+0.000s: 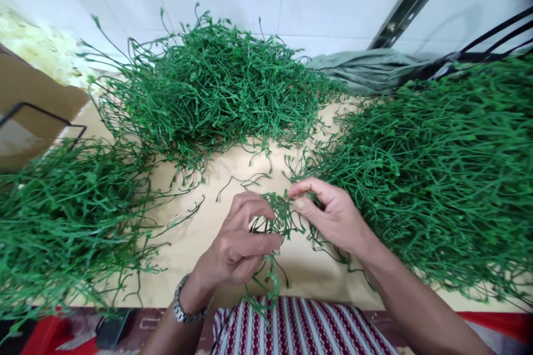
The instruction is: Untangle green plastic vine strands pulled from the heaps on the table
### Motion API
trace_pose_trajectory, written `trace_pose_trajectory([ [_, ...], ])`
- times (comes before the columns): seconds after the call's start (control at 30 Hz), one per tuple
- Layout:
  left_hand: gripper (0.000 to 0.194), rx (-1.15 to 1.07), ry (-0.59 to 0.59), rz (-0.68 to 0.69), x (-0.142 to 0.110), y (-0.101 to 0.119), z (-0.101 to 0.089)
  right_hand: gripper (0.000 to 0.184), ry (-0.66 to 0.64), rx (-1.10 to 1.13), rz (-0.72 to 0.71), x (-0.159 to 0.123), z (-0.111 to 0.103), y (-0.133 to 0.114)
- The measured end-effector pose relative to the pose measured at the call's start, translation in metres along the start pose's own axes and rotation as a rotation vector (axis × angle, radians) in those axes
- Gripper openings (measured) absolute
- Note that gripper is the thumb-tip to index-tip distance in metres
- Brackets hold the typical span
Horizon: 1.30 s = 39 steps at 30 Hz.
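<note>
My left hand [241,241] is curled around a few thin green plastic stems, with a tangled strand [266,291] hanging below its fingers toward my lap. Just beyond the fingertips lies a small clump of green stems [281,211] on the table. My right hand [328,213] comes in from the right, thumb and forefinger close together at the edge of that clump, apparently pinching a stem tip. Part of what each hand grips is hidden behind the fingers. A few loose stems [244,182] lie just past my left hand.
Large heaps of green stems lie at the back [225,83], on the left [70,222] and on the right [449,172] of the beige table [183,244]. A cardboard box [41,100] stands at the left. Grey-green cloth [370,69] lies along the wall near a metal post [412,0].
</note>
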State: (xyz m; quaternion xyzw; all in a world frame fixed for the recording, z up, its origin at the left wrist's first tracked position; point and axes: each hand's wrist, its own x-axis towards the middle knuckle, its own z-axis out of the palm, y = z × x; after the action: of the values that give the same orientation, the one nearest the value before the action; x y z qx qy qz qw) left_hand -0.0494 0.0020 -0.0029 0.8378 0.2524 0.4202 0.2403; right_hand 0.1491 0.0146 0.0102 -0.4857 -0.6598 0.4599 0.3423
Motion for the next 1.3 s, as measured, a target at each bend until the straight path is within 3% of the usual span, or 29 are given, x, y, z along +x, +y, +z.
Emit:
trace_pose_trajectory([
  [0.07, 0.024, 0.043, -0.006, 0.024, -0.003, -0.001, 0.002, 0.020, 0.001, -0.198, -0.024, -0.001, 0.007, 0.001],
  [0.13, 0.023, 0.084, 0.000, 0.057, -0.006, -0.002, 0.003, 0.014, -0.008, -0.343, -0.061, -0.001, 0.013, 0.003],
  [0.27, 0.028, 0.085, -0.078, 0.011, -0.010, 0.004, -0.001, 0.005, 0.040, -0.471, -0.188, -0.002, 0.013, 0.008],
  [0.33, 0.027, -0.040, -0.106, -0.094, -0.010, 0.008, -0.005, 0.005, 0.086, -0.527, -0.284, -0.004, 0.012, 0.010],
  [0.43, 0.020, -0.225, 0.064, -0.313, -0.007, 0.011, -0.006, 0.006, 0.139, -0.643, -0.459, -0.006, 0.012, 0.013],
  [0.5, 0.014, -0.217, 0.159, -0.506, -0.001, 0.011, -0.002, 0.006, 0.148, -0.700, -0.553, -0.008, 0.015, 0.015],
  [0.6, 0.016, -0.175, 0.132, -0.701, 0.009, 0.007, 0.009, 0.005, 0.143, -0.753, -0.637, -0.009, 0.022, 0.018],
  [0.7, 0.016, -0.239, 0.217, -0.743, 0.013, 0.003, 0.018, 0.009, 0.111, -0.749, -0.642, -0.011, 0.028, 0.019],
  [0.8, 0.014, -0.310, 0.279, -0.803, 0.012, 0.003, 0.022, 0.009, 0.063, -0.575, -0.564, -0.014, 0.026, 0.014],
  [0.97, 0.017, -0.392, 0.171, -0.811, 0.009, 0.005, 0.020, 0.012, 0.136, -0.409, -0.452, -0.010, 0.003, 0.000],
  [1.13, 0.013, -0.589, 0.047, -0.776, 0.008, 0.003, 0.018, 0.030, -0.129, -0.432, -0.493, -0.004, -0.006, 0.006],
  [1.3, 0.010, -0.500, -0.010, -0.763, 0.011, 0.006, 0.016, 0.018, -0.090, -0.495, -0.521, -0.007, -0.002, 0.017],
])
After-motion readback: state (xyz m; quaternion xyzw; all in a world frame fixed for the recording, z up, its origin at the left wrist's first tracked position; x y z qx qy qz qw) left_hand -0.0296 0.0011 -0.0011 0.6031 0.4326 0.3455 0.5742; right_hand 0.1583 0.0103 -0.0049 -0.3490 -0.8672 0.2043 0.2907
